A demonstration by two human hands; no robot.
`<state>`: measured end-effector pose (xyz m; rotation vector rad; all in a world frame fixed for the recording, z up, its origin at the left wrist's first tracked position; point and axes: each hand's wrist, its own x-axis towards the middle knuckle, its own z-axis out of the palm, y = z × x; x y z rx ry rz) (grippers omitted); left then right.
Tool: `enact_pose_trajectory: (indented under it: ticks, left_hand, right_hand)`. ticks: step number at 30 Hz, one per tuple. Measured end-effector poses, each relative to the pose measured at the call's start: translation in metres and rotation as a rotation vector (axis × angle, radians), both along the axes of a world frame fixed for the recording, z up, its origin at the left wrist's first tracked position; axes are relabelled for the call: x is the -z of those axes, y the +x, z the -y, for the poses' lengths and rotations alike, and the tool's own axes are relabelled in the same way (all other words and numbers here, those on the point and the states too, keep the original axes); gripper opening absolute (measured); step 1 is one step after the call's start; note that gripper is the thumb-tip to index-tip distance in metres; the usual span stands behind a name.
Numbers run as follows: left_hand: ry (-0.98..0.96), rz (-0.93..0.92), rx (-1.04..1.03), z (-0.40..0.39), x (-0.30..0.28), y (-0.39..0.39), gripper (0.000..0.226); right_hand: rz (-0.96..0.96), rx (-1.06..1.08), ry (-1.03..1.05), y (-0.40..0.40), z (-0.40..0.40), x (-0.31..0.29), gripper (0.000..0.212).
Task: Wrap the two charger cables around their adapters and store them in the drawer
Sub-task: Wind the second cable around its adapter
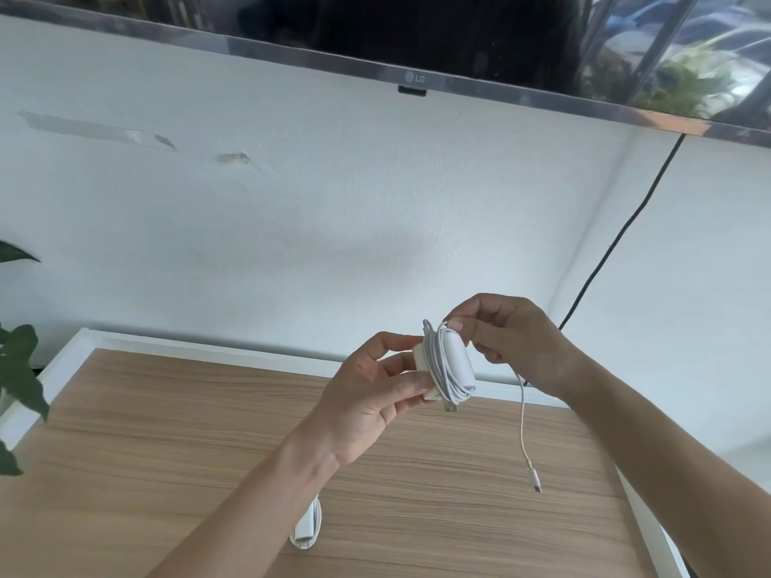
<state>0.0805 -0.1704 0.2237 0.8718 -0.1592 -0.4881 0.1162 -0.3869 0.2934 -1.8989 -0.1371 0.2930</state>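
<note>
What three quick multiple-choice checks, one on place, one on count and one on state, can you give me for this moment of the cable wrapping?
1. Where does the second charger lie?
A. On the wooden tabletop, partly behind the left forearm
B. In an open drawer
C. On the TV's edge

2. How many chargers show?
A. One
B. Two
C. Four

3. What is the state of the cable on the adapter held up between the hands?
A. Fully unwound
B. Mostly wound, with a loose tail
C. Fully wound, end tucked in

Answers:
1 A: it rests on the wooden tabletop near the bottom edge.
2 B: one is in the left hand, one lies on the top.
3 B: the coils circle the adapter while the tail and plug hang below the right hand.
</note>
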Motion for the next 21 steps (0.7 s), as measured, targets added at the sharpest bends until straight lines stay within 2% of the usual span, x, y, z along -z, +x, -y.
enact_pose_trajectory:
  ticks: [3,6,8,10,12,14,17,21]
  left_hand:
    - [-0.068,-0.012,-0.006,0.0,-0.004,0.002,0.051]
    - [-0.1,-0.015,-0.022,-0.002,-0.007,0.002,0.052]
    - [-0.097,-0.022,-0.05,-0.003,-0.006,0.003,0.05]
    - [-0.081,-0.034,-0.095,-0.004,-0.003,0.005,0.045]
    - [-0.065,-0.046,-0.13,-0.003,0.001,0.007,0.044]
    - [-0.06,-0.069,-0.165,-0.002,0.006,0.007,0.043]
    - [-0.039,-0.096,-0.205,0.003,0.01,0.006,0.042]
    - [0.024,-0.12,-0.227,0.004,0.011,0.008,0.04]
  right_hand:
    - [-0.032,0.017,0.007,-0.005,0.001,0.008,0.016]
    - [-0.054,0.005,-0.089,-0.013,0.003,0.017,0.025]
    - [-0.043,-0.04,-0.201,-0.022,0.003,0.025,0.038]
    - [-0.022,-0.09,-0.305,-0.033,0.0,0.032,0.038]
    - [0.016,-0.141,-0.384,-0.043,-0.002,0.036,0.026]
    - [0.06,-0.183,-0.465,-0.052,-0.007,0.033,0.022]
    - [0.143,-0.248,-0.576,-0.063,-0.013,0.027,0.027]
    - [0.359,-0.313,-0.734,-0.066,-0.009,0.019,0.04]
